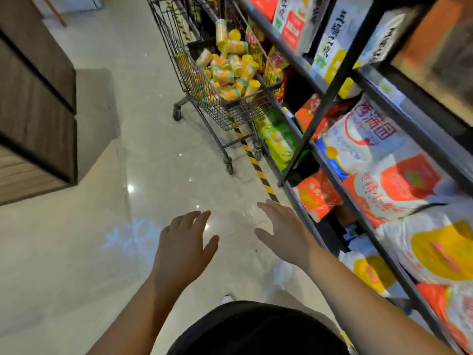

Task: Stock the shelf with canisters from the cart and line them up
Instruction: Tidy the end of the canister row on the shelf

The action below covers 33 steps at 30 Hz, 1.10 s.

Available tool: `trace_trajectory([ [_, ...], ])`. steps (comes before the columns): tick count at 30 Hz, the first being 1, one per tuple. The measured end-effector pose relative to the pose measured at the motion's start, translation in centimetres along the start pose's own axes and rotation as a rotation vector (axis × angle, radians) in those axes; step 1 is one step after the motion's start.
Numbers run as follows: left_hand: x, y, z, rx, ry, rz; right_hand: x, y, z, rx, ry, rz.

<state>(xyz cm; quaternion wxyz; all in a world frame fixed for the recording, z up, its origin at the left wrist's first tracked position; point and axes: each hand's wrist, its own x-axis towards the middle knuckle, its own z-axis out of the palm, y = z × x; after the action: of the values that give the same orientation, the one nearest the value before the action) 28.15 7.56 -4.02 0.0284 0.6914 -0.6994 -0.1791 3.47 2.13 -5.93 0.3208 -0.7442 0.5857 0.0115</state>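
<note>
Both hands (183,245) (284,230) empty — fingers spread, cart (204,98) of canisters (230,70) ahead

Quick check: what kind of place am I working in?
Most likely a grocery store aisle: a wire shopping cart piled with yellow canisters, black metal shelving packed with bagged goods, and striped hazard tape on the floor.

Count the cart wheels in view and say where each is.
3. The left wheel stands on the open-floor side of the cart; the near wheel is closest to the camera; the third wheel sits by the striped floor tape. A fourth may be hidden.
</note>
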Motion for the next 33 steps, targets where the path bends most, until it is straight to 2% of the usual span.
trace_trajectory([
  [4,6.5,0.2,0.8,-0.003,-0.058,-0.053,1.6,0.3,-2.9,0.016,-0.023,-0.024],
  [7,12.3,0.0,0.2,0.006,-0.019,-0.121,3.8,0.3,-5.4,0.087,-0.028,-0.063],
  [14,23.9,-0.6,-3.1,0.018,-0.069,-0.276,14.0,-0.3,-12.1,0.054,-0.125,-0.188],
  [21,27.3,-2.6,-6.1,-0.029,0.022,-0.404,27.4,-2.7,-15.7,-0.141,-0.259,-0.305],
  [25,27.9,-4.4,-8.4,-0.018,0.044,-0.406,35.1,-6.1,-15.8,-0.158,-0.348,-0.318],
  [30,32.0,-9.2,-11.8,-0.023,0.143,-0.388,44.5,-11.2,-15.0,-0.212,-0.359,-0.283],
  [33,35.4,-13.0,-13.1,-0.032,0.134,-0.363,48.9,-14.2,-14.8,-0.243,-0.336,-0.256],
])
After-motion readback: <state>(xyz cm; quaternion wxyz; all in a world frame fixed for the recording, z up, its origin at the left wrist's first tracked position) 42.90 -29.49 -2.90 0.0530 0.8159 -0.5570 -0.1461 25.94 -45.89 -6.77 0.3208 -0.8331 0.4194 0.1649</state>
